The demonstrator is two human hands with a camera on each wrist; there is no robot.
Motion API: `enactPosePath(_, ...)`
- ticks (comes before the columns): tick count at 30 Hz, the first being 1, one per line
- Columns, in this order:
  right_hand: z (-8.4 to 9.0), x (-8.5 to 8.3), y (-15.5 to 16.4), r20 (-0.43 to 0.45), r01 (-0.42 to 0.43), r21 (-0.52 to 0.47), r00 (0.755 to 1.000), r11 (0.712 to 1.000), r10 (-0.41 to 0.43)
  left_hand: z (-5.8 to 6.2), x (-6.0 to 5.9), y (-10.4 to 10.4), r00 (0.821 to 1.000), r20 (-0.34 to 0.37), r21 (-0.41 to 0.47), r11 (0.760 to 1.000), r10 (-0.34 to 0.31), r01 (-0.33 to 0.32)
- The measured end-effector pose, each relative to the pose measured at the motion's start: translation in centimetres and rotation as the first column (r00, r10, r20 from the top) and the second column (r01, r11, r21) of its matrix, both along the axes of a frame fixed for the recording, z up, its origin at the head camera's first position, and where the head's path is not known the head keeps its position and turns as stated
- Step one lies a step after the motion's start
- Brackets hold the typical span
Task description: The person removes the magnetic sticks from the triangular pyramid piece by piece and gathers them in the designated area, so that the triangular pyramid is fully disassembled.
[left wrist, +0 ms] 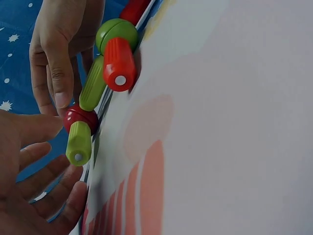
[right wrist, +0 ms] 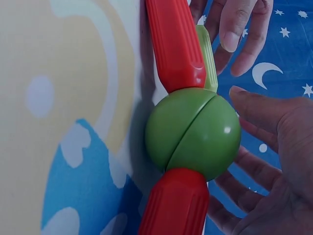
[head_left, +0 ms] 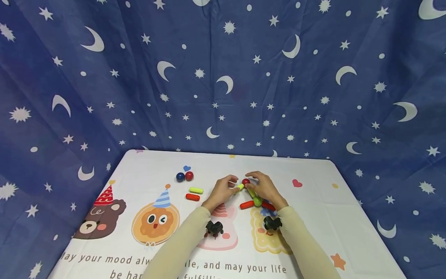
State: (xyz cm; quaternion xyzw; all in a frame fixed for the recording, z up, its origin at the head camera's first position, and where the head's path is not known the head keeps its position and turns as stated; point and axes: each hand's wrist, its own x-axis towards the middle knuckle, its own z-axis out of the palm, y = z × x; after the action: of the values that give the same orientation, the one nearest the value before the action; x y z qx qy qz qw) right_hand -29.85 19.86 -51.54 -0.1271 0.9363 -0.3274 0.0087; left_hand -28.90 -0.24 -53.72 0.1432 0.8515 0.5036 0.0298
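A joined set of toy balls and rods lies on the table. Its red ball [head_left: 246, 181] carries one short yellow-green rod [left wrist: 79, 143] and connects through a second yellow-green rod [left wrist: 93, 83] to a green ball [right wrist: 195, 132]. Two red rods, one left [head_left: 247, 205] and one right [head_left: 268, 206], stick out from the green ball. My left hand [head_left: 223, 190] is beside the first yellow-green rod, fingers spread, thumb close to the red ball; contact is unclear. Over the second rod, my right hand [head_left: 264, 188] has relaxed fingers near the red ball and grips nothing.
Left of my hands lie a loose blue ball [head_left: 180, 177] and a red ball [head_left: 189, 176] side by side. Nearer are a loose yellow-green rod [head_left: 196, 190] and red rod [head_left: 192, 197]. A printed white cloth [head_left: 278, 166] covers the table; a blue starry curtain [head_left: 244, 128] hangs behind.
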Motion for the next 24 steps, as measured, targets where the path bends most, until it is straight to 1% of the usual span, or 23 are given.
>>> enactPosePath(6,-0.2,-0.1,0.2,0.011,0.015,0.016,1.000,1.000,-0.016,-0.1,-0.1,0.4,1.000,0.020,-0.022,1.000,-0.011,0.012)
enactPosePath(12,-0.8,-0.1,0.2,0.008,0.025,-0.004,1.000,1.000,-0.025,-0.3,0.0,0.5,1.000,0.001,-0.028,1.000,-0.011,0.011)
enactPosePath(17,-1.1,0.2,0.2,0.073,0.019,-0.012,0.997,1.000,-0.018,-0.8,0.2,0.6,1.000,0.021,-0.066,0.998,-0.005,0.007)
enactPosePath(19,-1.1,0.2,0.2,0.087,0.018,-0.014,0.996,1.000,-0.017,-0.9,0.2,0.7,1.000,0.025,-0.081,0.997,-0.004,0.006)
enactPosePath(22,-0.7,-0.2,0.1,0.054,0.015,-0.025,0.998,1.000,-0.013,-0.5,-0.4,0.9,1.000,-0.015,-0.100,0.995,-0.002,0.000)
enactPosePath(24,-0.9,0.0,0.0,0.043,0.011,-0.038,0.999,0.999,-0.009,-0.7,-0.1,1.0,1.000,-0.024,-0.111,0.994,0.006,-0.008)
